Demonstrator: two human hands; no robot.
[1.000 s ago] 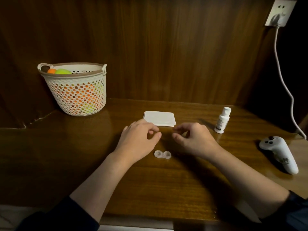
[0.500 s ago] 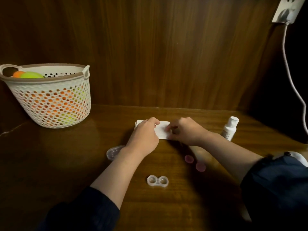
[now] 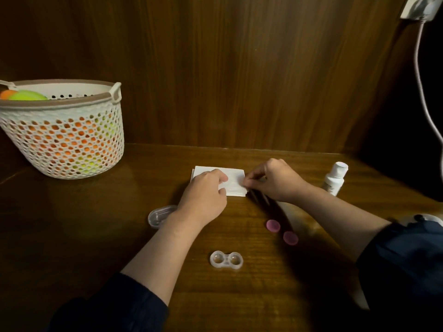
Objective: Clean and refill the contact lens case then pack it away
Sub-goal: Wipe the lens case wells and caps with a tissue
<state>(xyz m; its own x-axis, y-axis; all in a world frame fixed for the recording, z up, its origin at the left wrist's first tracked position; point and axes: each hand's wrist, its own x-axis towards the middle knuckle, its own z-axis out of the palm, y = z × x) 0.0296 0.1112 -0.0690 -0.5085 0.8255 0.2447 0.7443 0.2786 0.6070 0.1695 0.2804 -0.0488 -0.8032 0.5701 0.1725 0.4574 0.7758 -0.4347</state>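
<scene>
Left hand (image 3: 203, 197): fingers curled, pressing flat on folded white tissue (image 3: 233, 185). Right hand (image 3: 275, 182): fingertips pinching tissue's right edge. Contact lens case (image 3: 226, 259): uncapped, on wooden table (image 3: 96, 236), nearer the person than both hands. Two pink caps (image 3: 273, 225) just right of it. Solution bottle (image 3: 334, 179): upright, far right.

Left hand (image 3: 203, 200) and right hand (image 3: 273, 182): moved from the table's front area back onto the white tissue (image 3: 233, 185); right fingertips (image 3: 247, 183) pinched its right edge, left pressed it flat. View shifted right and closer.
</scene>
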